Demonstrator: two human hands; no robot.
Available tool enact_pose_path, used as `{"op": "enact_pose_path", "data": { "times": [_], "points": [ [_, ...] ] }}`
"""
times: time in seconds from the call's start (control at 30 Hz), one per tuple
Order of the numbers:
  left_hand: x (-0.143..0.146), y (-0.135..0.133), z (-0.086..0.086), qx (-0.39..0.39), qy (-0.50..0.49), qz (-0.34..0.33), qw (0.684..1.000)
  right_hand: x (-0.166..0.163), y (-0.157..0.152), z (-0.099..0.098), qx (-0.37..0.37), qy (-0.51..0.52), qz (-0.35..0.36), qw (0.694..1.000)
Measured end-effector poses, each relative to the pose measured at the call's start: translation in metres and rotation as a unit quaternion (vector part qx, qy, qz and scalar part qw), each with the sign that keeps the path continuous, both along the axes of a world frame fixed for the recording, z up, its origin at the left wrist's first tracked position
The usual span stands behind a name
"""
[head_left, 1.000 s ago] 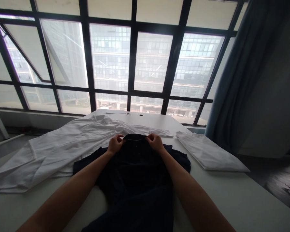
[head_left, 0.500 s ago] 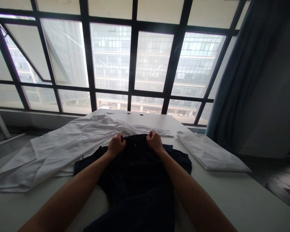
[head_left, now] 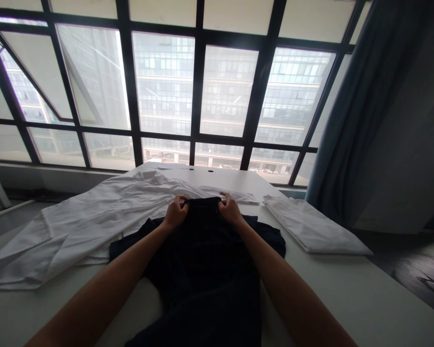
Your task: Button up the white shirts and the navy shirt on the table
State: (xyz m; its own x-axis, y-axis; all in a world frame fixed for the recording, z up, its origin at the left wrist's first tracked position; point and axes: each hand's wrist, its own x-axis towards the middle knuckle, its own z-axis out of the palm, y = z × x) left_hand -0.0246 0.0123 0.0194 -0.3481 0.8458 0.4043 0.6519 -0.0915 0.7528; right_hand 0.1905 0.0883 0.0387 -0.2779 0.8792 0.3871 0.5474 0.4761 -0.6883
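A dark navy shirt [head_left: 206, 255] lies spread on the white table [head_left: 332, 289], running from the middle towards me. My left hand [head_left: 175, 213] and my right hand [head_left: 230, 210] pinch its raised top edge, probably the collar [head_left: 202, 204], one at each side. Its lower part runs out of view at the bottom of the picture. My forearms lie above the shirt's sides. A crumpled white shirt [head_left: 94, 221] lies under and beside its left side, close to my left hand.
A folded white garment [head_left: 311, 229] lies at the right of the table. Two small round holes [head_left: 200, 170] mark the table's far end, before a large dark-framed window [head_left: 198, 91]. A blue-grey curtain [head_left: 342, 120] hangs at the right, and dark floor shows beyond the table's right edge.
Both hands have moved a little away from me, drawing the dark shirt's top edge farther up the table. The head camera has shifted slightly.
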Motion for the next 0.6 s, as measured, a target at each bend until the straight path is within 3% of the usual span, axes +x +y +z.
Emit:
{"op": "enact_pose_path", "data": {
  "times": [0.1,0.3,0.43,0.6],
  "points": [
    [0.003,0.006,-0.011,0.035,-0.033,-0.069,0.996,-0.006,-0.002,-0.001,-0.015,0.009,0.077,0.997],
    [0.008,-0.002,-0.024,0.003,0.193,-0.167,0.967,-0.021,-0.03,-0.006,0.03,-0.256,0.081,0.963],
    [0.013,-0.01,-0.022,-0.018,0.244,-0.174,0.954,-0.028,-0.04,-0.009,0.02,-0.31,0.056,0.949],
    [0.015,-0.01,-0.021,-0.041,0.234,-0.168,0.957,-0.027,-0.033,-0.011,0.002,-0.275,0.038,0.961]
  ]
}}
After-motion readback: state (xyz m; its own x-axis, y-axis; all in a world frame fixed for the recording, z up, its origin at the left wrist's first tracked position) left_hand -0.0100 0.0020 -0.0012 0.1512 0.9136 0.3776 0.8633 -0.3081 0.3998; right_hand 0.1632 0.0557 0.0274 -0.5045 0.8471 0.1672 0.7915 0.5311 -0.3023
